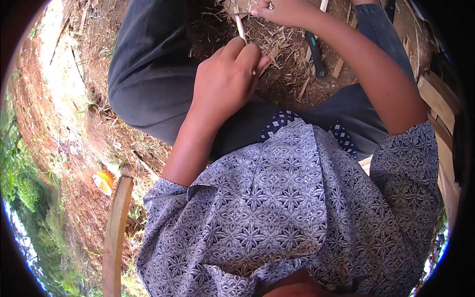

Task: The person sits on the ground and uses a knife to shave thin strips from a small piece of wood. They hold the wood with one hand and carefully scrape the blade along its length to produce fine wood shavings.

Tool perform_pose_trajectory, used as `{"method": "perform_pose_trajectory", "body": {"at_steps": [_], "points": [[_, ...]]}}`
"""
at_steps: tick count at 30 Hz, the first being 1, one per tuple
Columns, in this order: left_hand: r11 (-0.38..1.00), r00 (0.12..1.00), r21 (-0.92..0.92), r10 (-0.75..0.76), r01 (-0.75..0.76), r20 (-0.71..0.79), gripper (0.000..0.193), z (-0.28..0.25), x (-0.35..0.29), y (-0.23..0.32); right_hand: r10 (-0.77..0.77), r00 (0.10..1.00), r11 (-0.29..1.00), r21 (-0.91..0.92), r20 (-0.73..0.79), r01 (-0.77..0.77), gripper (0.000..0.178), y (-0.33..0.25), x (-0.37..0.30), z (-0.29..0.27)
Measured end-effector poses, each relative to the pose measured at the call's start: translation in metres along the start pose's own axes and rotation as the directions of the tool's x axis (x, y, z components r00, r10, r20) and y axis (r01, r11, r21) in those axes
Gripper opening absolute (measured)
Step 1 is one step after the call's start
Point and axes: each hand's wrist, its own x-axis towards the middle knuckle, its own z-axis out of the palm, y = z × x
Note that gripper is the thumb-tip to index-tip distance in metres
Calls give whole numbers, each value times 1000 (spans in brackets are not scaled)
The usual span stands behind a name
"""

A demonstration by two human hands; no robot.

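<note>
My left hand [225,76] is closed round a pale wooden stick [240,27], which points away from me past the knuckles. At the top edge my right hand [286,11] is closed, with a ring on one finger. From its fingertips a thin dark blade [242,14] reaches left and crosses the stick near its far part. The blade seems to touch the wood; its handle is hidden by the hand. Below my right forearm lies a tool with a black and green handle [315,55], touched by neither hand.
Wood shavings [277,49] and splinters cover the ground between my bent legs [148,74]. A wooden beam [116,237] stands at the left, with an orange object [103,182] beside it. Wooden boards [438,101] lie at the right. Green plants [22,173] grow at the far left.
</note>
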Motion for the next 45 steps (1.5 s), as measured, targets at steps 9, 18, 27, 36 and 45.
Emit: {"method": "perform_pose_trajectory", "body": {"at_steps": [9,18,27,36,45], "points": [[1000,999,12,-27,27,-22,14,3,3,4,90,990,991,-90,-104,-100,29,-13,8,12],[999,999,12,-42,42,-17,14,1,2,4,215,967,961,-146,-136,-235,31,-21,28,24],[967,957,-193,-203,164,-206,21,-3,3,-6,62,993,991,123,-104,-49,29,15,28,27],[980,971,-125,-173,154,-163,19,-3,5,-2,110,994,983,-146,-24,-112,31,-7,17,13],[973,968,-173,-181,151,-174,25,-4,5,-2,169,984,960,-234,54,-152,32,7,50,26]]}}
